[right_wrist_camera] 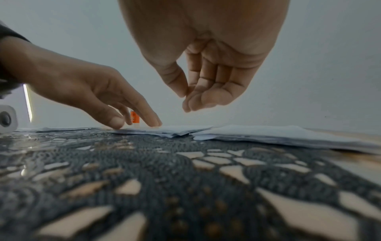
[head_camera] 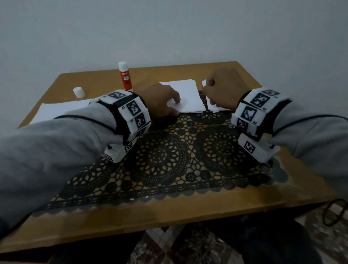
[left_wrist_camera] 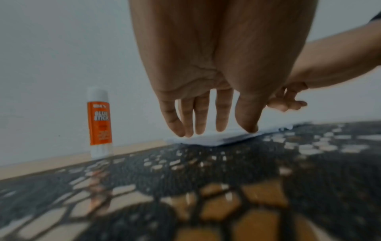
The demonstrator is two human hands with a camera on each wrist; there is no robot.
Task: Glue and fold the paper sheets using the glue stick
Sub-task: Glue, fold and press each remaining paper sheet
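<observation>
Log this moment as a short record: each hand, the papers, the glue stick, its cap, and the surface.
left hand: straight fingers pressing on the folded paper
right hand: fingers loosely curled above the paper stack, holding nothing
glue stick: upright behind the left hand, untouched; white top, whether capped cannot be told
white cap: standing alone on the table, left of the glue stick
large sheet: flat, partly under the left sleeve
black lace mat: on the table, papers at its far edge

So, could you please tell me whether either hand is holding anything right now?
Nothing is held. The left hand presses straight fingertips on the folded paper; the right hand hovers above it, empty.
</observation>
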